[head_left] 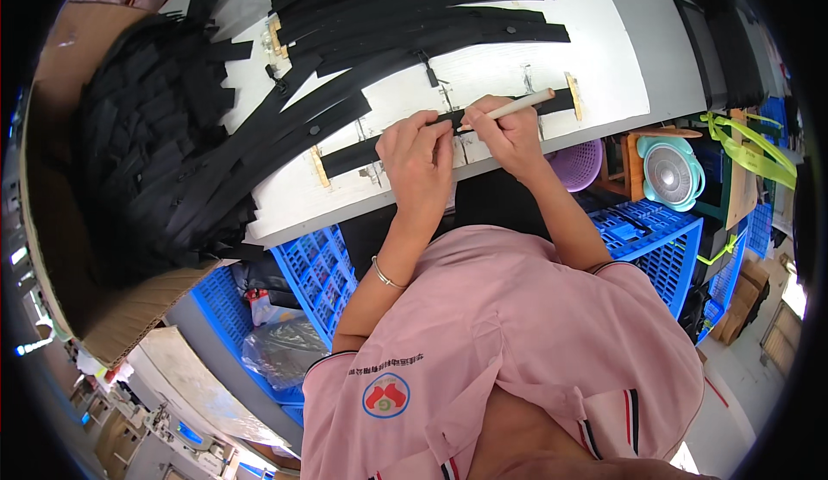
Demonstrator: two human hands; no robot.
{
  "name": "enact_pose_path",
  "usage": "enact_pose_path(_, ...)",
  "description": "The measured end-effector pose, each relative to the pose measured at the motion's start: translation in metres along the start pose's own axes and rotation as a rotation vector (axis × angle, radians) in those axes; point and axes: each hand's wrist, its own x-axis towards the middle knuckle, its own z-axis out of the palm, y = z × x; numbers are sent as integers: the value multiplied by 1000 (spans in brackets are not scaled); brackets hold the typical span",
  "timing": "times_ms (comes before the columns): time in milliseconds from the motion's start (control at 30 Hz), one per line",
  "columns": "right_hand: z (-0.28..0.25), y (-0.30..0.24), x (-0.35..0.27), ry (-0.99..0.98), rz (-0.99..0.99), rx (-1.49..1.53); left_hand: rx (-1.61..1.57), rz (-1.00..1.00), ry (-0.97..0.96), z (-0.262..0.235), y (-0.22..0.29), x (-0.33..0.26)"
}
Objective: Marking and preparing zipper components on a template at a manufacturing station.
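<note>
A narrow black fabric strip (349, 156) lies across the white board (608, 57) in front of me, between two small yellowish blocks. My left hand (416, 161) is closed on the middle of this strip, its fingers bent and pressed close together. Just beside it, my right hand (511, 142) grips a pale pen-like stick (526, 105), whose lower tip reaches down to the strip by my left fingertips. The exact contact is partly hidden by the fingers. Dark marks line the board near the strip.
More black strips (414, 1) lie layered at the board's far side, some with small dark pulls. At left, a cardboard box (52, 178) holds a large heap of them. Blue plastic crates (651, 238), a purple basket (576, 165) and a turquoise fan (671, 174) stand below the table edge.
</note>
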Motion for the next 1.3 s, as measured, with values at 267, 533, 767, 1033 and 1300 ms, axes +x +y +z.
enact_pose_path(267,-6,3,0,-67,-106,-105,7,15,1,0,5,2)
enact_pose_path(533,-57,-8,-8,120,104,256,34,14,-23,0,2,-1)
enact_pose_path(767,-97,15,2,269,339,188,115,36,-48,2,9,1)
enact_pose_path(1033,-94,20,1,231,288,161,-78,205,-158,52,53,25)
enact_pose_path(1300,-89,32,-1,200,152,55,-4,190,-189,73,52,31)
